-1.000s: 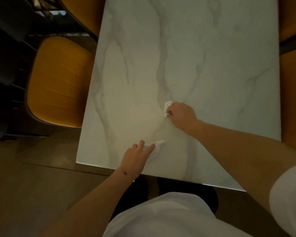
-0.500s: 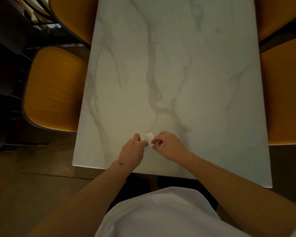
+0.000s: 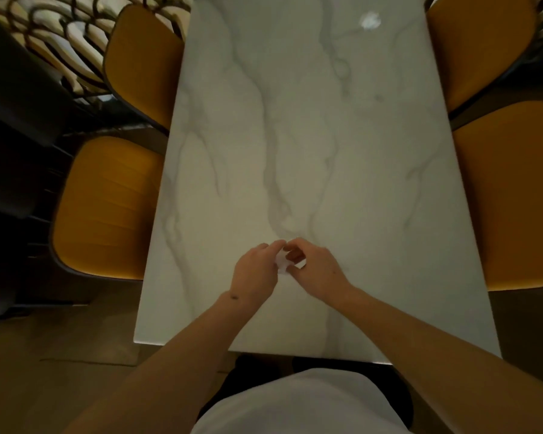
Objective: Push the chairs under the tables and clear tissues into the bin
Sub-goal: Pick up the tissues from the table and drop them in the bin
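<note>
Both hands have come together since a second ago, when they lay apart: left hand and right hand pinch one crumpled tissue just above the marble surface. Yellow chairs flank that surface; another tissue lies at its far end

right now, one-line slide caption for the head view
Both hands, left and right, pinch a tissue over the marble table.

Dim warm light; glare spot on far table; soft blur throughout; wide-angle bending at edges.
</note>
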